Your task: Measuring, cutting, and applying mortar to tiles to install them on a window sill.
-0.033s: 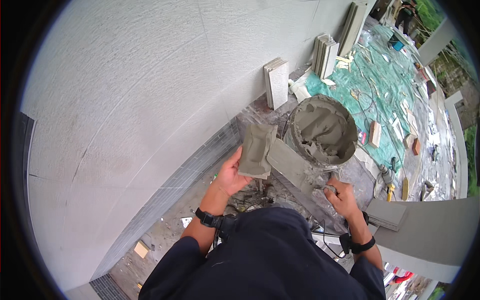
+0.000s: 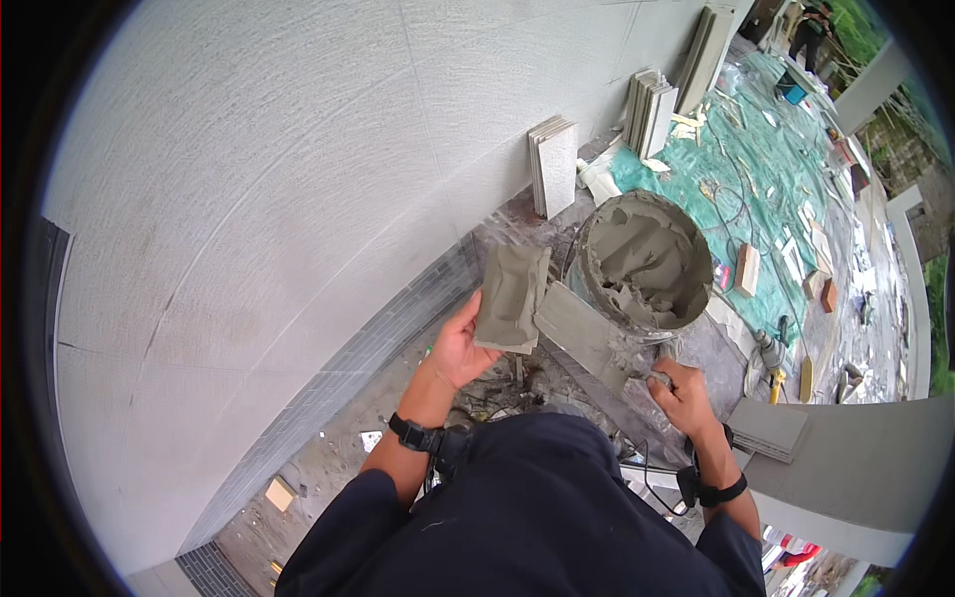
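The fingers of my left hand [image 2: 460, 350] grip a rectangular tile [image 2: 510, 297] coated with grey mortar, left of a round mortar-filled bucket [image 2: 702, 274]. My right hand [image 2: 684, 395] has its fingers curled closed around a flat, grey, mortar-smeared trowel [image 2: 582, 333], its blade's left end just beside the tile. Farther off, thin pale-grey tiles [image 2: 557, 169] stand upright near the wall [image 2: 298, 149].

Left hand [image 2: 460, 350]: partly hidden behind the mortar-coated tile [image 2: 511, 298]
Trowel [image 2: 585, 330]: hidden at the handle by the curled right hand [image 2: 682, 396]
Bucket [image 2: 704, 286]: unseen at the bottom, beneath mortar [image 2: 647, 244]
Dark shirt [image 2: 537, 517]: cut off by the lower edge
Far person [image 2: 811, 38]: too small for detail
Red thing [image 2: 800, 556]: too blurred to identify
Dark panel [image 2: 52, 289]: cropped at left
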{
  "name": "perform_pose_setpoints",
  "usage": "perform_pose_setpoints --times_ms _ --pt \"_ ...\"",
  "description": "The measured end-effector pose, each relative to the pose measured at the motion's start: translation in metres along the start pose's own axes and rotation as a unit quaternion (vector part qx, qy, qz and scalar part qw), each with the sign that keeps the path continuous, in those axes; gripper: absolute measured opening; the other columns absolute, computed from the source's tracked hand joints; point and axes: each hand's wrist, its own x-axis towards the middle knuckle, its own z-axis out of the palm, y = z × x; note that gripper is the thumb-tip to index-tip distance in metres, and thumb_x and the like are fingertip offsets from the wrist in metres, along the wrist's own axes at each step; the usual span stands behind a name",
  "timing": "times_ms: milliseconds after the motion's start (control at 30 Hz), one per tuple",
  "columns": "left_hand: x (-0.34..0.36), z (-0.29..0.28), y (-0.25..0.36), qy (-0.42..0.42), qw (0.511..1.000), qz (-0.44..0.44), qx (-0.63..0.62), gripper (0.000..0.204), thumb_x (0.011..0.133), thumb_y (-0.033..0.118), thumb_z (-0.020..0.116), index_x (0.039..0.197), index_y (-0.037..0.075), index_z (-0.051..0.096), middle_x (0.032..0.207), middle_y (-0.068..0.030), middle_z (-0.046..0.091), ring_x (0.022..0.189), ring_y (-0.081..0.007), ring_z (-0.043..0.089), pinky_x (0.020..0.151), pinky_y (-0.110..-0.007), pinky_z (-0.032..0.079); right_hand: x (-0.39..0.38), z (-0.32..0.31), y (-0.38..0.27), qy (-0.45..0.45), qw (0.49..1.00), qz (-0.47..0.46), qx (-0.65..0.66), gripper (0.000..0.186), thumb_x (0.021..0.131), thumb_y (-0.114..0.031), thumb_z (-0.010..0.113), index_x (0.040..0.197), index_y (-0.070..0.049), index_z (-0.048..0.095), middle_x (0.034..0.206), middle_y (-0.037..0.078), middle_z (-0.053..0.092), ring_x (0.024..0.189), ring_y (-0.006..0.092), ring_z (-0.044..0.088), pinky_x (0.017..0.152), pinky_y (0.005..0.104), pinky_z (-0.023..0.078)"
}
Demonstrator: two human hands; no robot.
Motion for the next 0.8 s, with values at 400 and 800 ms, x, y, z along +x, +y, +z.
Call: perform_pose_setpoints --times_ms 400,800 --pt "-0.001 -0.002 0.014 -0.033 0.999 0.032 -0.010 0.050 0.104 0.038 0.042 0.143 0.007 0.041 0.140 -0.0113 0.052 0.128 -0.0256 0.052 0.104 -0.041 0.046 0.008 -0.034 -0.021 0.012 0.999 0.050 0.008 0.017 0.081 -0.014 0.067 0.088 0.001 0.061 0.059 0.017 0.053 0.049 0.0256 0.053 0.050 0.0356 0.041" --pt "0.001 -0.002 0.000 -0.052 0.991 0.019 -0.121 0.056 0.104 0.042 0.037 0.147 0.007 0.035 0.145 -0.0159 0.046 0.131 -0.0320 0.048 0.108 -0.048 0.041 -0.005 -0.027 0.000 -0.024 0.995 0.096 -0.014 0.020 0.084 -0.019 0.066 0.087 0.000 0.062 0.062 0.017 0.055 0.052 0.0294 0.055 0.053 0.0382 0.043"
